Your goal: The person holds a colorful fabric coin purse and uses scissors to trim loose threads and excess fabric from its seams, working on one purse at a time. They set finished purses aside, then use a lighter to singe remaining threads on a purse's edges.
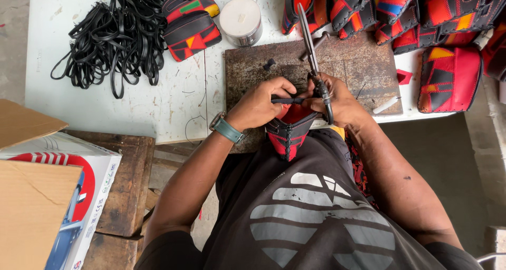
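My left hand [262, 102] grips the top of a red and black stitched leather piece [287, 133] and pinches a thin black strap [287, 100] across its opening. My right hand [340, 101] holds long black scissors [312, 48] by their handles, blades pointing away over a worn brown cutting board [342, 59]. The leather piece rests against the table's near edge, above my lap. A watch with a teal band [226, 129] sits on my left wrist.
A heap of black straps [113, 35] lies at the far left of the white table [158, 101]. Colourful patchwork pieces [190, 20] and a round tin [241, 21] sit behind the board, with more patchwork pieces [448, 77] at right. Cardboard boxes [37, 196] stand at left.
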